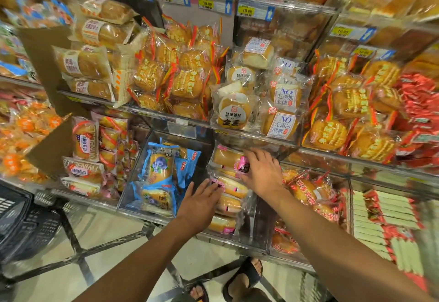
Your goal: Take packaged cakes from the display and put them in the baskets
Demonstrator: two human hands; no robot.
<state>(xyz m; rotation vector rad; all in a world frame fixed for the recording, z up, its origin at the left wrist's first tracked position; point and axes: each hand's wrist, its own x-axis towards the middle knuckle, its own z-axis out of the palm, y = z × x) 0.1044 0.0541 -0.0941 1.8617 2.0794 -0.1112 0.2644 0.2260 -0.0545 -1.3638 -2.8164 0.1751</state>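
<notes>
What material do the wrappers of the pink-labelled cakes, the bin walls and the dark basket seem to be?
Pink-labelled cake wrappers: thin clear glossy plastic film, by glare and wrinkles. Transparent bin walls: rigid clear acrylic or similar, since goods show through. Dark lattice basket: probably moulded matte plastic, though blurred.

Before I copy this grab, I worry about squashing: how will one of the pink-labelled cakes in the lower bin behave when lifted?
The pink-labelled cake looks soft under a thin clear wrapper, so it probably dents under a hard squeeze. The glossy film may slip a little. It is likely light for its size, and flat enough not to roll. Both hands, left and right, are open over the stack.
</notes>
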